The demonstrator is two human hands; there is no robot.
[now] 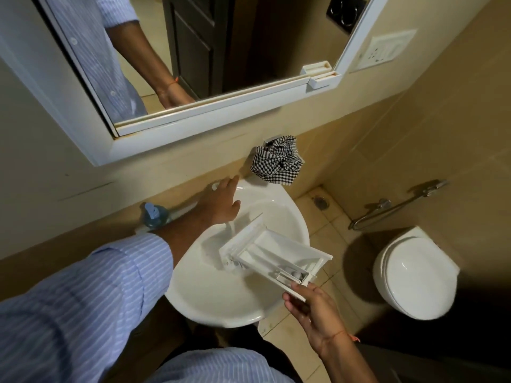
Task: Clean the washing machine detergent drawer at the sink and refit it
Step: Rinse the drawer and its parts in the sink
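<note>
The white detergent drawer hangs tilted over the right side of the white sink. My right hand grips its near end, thumb on top. A thin stream of water falls into the basin just past the drawer's far end. My left hand reaches over the back of the sink with fingers stretched out, covering the tap, so I cannot see whether it touches it.
A black-and-white checked cloth sits on the ledge behind the sink. A blue soap dispenser stands at the sink's back left. A white toilet is on the right, a hose sprayer on the wall. A mirror hangs above.
</note>
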